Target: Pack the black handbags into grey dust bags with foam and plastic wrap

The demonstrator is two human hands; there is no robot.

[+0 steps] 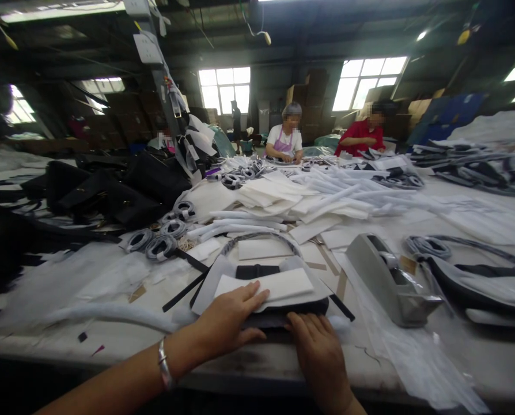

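A dark bag point(283, 311) partly wrapped in white foam sheet point(275, 285) lies at the near edge of the table. My left hand point(229, 320) rests flat on the foam sheet with fingers stretched out, a silver bracelet on its wrist. My right hand point(320, 351) presses on the bag's near edge, fingers curled over it. A wrapped handle point(261, 237) arches behind the bag.
A grey tape dispenser point(389, 279) stands to the right. Black bags point(110, 190) are piled at left, coiled wrapped straps point(162, 239) beside them, white foam sheets point(309, 202) across the middle. Two people point(287, 138) work at the far end.
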